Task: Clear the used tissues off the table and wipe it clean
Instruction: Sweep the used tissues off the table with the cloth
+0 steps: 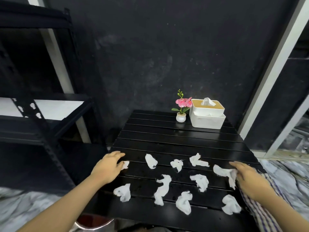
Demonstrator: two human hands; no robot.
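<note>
Both hands are down at the near edge of the black slatted table (175, 141), and crumpled white used tissues (163, 190) lie scattered across its front half, nearly a dozen, none cleared yet. The left hand (107, 166) curls at the left edge, fingertips pinching a small wad (125, 164). The right hand (249, 178) spreads loosely over a long twisted tissue (225, 173) at the right side; whether it grips it, I cannot tell. A striped cloth (260, 210) hangs under that wrist. These scraps look feather-light, soft, likely damp in places: pinch each at its bulk, or sweep several together. A bin rim (93, 223) shows below the near edge
</note>
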